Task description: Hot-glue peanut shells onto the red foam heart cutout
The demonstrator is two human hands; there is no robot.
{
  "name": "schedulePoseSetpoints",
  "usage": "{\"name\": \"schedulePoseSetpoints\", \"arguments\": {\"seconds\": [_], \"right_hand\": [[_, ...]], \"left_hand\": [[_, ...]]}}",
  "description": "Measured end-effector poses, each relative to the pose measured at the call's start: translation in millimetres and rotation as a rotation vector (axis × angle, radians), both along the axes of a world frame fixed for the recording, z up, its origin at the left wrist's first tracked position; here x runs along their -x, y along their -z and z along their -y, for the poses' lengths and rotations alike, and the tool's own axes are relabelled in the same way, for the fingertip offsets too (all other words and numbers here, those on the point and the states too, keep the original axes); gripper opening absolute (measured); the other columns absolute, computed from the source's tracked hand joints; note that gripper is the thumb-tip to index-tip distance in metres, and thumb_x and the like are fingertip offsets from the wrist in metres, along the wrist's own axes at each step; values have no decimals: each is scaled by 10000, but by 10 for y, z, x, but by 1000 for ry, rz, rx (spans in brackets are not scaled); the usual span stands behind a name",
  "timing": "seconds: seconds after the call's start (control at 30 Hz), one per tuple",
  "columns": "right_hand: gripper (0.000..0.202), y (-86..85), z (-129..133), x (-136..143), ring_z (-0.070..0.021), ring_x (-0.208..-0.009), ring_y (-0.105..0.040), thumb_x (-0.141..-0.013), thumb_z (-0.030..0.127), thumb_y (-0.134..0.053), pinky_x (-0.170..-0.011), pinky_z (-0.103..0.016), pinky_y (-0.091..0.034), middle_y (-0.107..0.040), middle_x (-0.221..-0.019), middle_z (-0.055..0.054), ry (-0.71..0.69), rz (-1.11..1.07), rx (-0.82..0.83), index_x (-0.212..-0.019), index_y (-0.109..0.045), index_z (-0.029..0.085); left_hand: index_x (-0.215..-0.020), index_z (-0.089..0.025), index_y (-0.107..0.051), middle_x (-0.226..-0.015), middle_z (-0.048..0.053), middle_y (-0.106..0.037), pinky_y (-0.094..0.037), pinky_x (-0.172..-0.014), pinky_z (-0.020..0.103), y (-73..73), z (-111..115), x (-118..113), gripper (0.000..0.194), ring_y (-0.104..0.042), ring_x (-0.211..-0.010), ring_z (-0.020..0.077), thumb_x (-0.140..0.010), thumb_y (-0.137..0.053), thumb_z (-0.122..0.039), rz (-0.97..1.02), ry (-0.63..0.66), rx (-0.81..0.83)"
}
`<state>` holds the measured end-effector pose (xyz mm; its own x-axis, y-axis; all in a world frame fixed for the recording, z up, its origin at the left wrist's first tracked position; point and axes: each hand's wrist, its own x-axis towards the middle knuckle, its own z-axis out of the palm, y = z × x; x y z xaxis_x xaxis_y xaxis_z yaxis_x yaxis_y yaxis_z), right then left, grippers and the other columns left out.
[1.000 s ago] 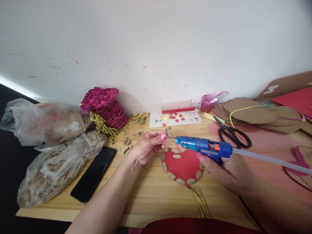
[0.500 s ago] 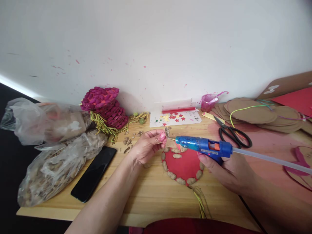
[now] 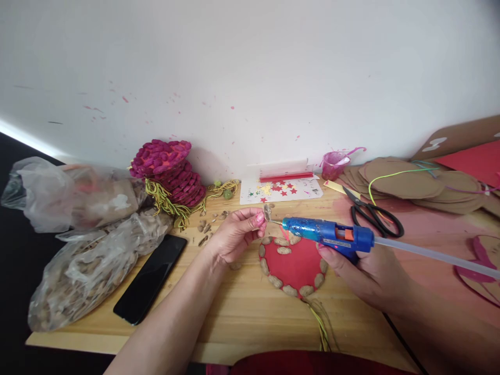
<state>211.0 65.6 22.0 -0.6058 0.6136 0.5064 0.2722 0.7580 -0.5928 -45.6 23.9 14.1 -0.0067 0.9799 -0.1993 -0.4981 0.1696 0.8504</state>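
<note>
My left hand pinches a small peanut shell above the wooden table. My right hand grips a blue glue gun with a clear glue stick out the back; its metal tip touches the shell. Below them lies a red heart cutout rimmed with peanut shells, with yellow-green threads trailing from its point toward the near edge.
A black phone and two plastic bags of shells lie at left. A stack of magenta shell discs stands by the wall. Star sticker sheet, pink cup, black scissors and brown card discs sit at the back right.
Almost nothing has changed; the glue gun has shifted very slightly to the right while its tip stays at the shell.
</note>
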Motion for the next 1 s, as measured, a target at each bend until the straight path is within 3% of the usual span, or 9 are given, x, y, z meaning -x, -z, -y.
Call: {"name": "schedulePoseSetpoints", "arguments": {"seconds": [0.83,1.0], "right_hand": [[119,29,-17,-1,-167,-609,-599,-911,225,-576,-584,-297,-480,-643,-700,3,3,0,36,-793,-590,229],[289,26,-78,24,-129,-505,-531,-952,323,-551,-503,-268,-421,-528,-560,30,70,-31,210,-684,-527,215]], "left_hand": [[-729,-115,-698,-647,4,-617,-468,-578,186,2,-6,-10,289,-542,-564,67,-637,-904,-296,-27,-7,-13],[-736,-125,-712,-663,2,-630,-475,-578,190,-30,-10,5,307,-561,-565,71,-609,-916,-316,-80,-32,-28]]}}
